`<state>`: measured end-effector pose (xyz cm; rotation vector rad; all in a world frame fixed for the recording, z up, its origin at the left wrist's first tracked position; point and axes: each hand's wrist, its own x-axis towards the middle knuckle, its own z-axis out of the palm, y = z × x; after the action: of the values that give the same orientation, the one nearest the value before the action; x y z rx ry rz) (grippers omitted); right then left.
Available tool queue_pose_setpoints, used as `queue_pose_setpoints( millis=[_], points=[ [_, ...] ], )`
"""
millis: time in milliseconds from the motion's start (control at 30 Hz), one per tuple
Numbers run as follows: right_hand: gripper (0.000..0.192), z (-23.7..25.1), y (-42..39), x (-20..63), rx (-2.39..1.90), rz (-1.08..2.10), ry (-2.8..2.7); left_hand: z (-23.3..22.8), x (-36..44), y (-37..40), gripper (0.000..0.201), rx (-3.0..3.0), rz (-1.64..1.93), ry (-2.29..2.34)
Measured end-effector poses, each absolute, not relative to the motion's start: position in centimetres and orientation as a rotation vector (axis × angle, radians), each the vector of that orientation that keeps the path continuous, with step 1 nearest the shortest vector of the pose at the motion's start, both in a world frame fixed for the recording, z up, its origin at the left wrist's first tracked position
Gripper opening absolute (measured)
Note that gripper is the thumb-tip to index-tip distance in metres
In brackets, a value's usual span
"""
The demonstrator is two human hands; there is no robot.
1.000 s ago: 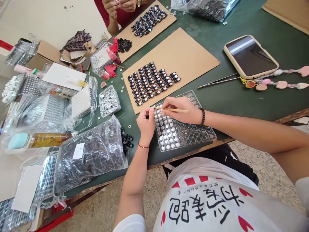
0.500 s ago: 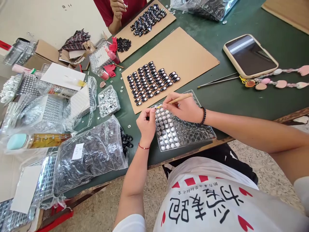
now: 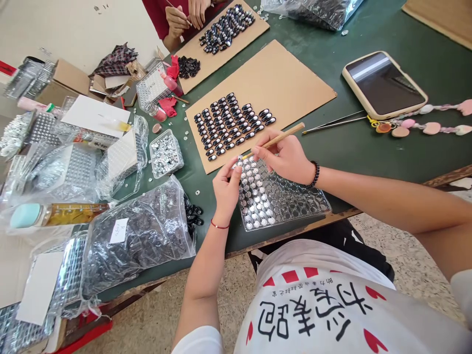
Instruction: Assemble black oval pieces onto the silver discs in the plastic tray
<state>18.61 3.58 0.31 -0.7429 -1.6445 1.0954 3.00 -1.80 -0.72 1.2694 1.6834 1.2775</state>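
A wooden stick [image 3: 275, 141] is gripped in the right hand [image 3: 285, 157], its tip at the far corner of the clear tray [image 3: 295, 206]; there something small, hard to make out, is pinched by the left hand [image 3: 225, 184] fingers.

Cream-cased phone [image 3: 384, 84], thin metal tweezers [image 3: 334, 123], clear box of silver studs [image 3: 166, 153], bagged black pieces [image 3: 136, 235], on green bench [image 3: 368, 152].
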Motion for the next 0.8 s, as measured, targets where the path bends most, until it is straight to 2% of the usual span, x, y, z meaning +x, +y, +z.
queue_pose_setpoints(
  millis=[200, 467, 633, 800],
  points=[
    [0.031, 0.2, 3.3, 18.3, -0.685, 1.272, -1.586, -0.8, 3.5, -2.2, 0.036, 1.257, 1.287, 1.636],
    [0.031, 0.6, 3.7, 18.6, -0.659, 1.302, -1.552, -0.7, 3.0, -1.8, 0.031, 1.301, 1.376, 1.709],
    [0.027, 1.0, 3.7, 18.8, -0.656, 1.078, -1.646, -0.4, 3.0, -1.7, 0.033, 1.105, 1.288, 1.56],
    [0.02, 0.2, 2.5, 18.8, -0.512, 0.661, -2.091, -0.2, 4.1, -2.4, 0.037, 0.845, 1.133, 1.185]
  ],
)
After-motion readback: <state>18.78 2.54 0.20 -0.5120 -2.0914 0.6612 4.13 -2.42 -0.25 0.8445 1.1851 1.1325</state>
